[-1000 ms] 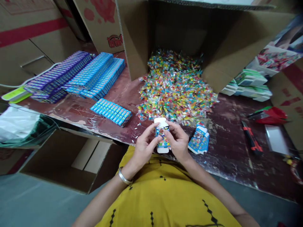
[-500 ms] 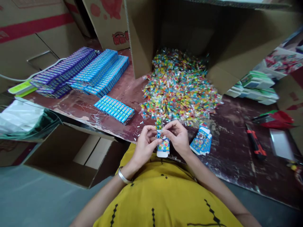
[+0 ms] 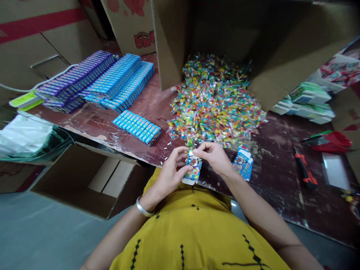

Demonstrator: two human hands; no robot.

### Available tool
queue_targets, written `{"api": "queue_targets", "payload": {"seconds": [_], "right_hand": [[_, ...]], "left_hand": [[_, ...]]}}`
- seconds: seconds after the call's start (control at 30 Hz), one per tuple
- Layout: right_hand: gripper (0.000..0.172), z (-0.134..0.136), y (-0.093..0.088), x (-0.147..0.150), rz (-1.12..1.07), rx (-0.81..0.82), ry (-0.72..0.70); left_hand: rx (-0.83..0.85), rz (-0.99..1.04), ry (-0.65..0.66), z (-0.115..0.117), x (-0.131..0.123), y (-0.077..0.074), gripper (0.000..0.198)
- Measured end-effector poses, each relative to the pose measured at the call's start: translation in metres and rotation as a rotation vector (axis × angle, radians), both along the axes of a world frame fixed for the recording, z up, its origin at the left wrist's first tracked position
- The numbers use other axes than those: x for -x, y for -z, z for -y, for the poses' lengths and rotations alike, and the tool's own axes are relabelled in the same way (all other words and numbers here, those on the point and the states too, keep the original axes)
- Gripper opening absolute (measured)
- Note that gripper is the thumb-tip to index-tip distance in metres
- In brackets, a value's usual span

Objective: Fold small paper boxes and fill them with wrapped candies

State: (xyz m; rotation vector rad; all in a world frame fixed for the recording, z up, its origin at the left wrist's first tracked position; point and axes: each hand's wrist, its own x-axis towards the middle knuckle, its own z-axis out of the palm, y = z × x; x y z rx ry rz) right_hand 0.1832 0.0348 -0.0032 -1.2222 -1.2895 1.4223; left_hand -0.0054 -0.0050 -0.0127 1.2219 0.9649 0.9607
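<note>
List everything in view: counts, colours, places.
Small printed cardboard carton: one, blue, front centre
Flat printed cartons: several, blue, right of it
Shiny clear packets: uncountable, multicoloured contents, centre
Rowed printed boxes: many, blue, left
Similar rowed boxes: many, purple, farther left
Large cardboard boxes: several, brown, around
Stacked boxes: several, green and white, right
Cutter-like tool: one, red and black, right
Plastic strip: one, yellow-green, far left
Scuffed table: one, dark red, beneath
Round bangle: one, silver, left arm
Cloth garment: one, yellow, bottom
Left hand: one, bare, holding carton
Right hand: one, bare, at carton's top
</note>
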Motion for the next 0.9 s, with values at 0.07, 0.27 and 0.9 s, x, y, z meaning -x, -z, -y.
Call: {"api": "queue_targets", "payload": {"seconds": [0.07,0.27,0.9], "right_hand": [[0.031,0.004,0.0,0.0,0.062,-0.08,-0.001],[0.024,0.025,0.001,0.001,0.19,-0.2,-0.08],[0.02,-0.028,0.021,0.022,0.935,-0.493,-0.35]], "left_hand": [[0.007,-0.007,0.002,-0.001,0.002,-0.003,0.047],[0.054,0.052,-0.074,0.0,0.001,-0.006,0.03],[0.199,0.063,-0.374,-0.006,0.066,-0.001,0.048]]}}
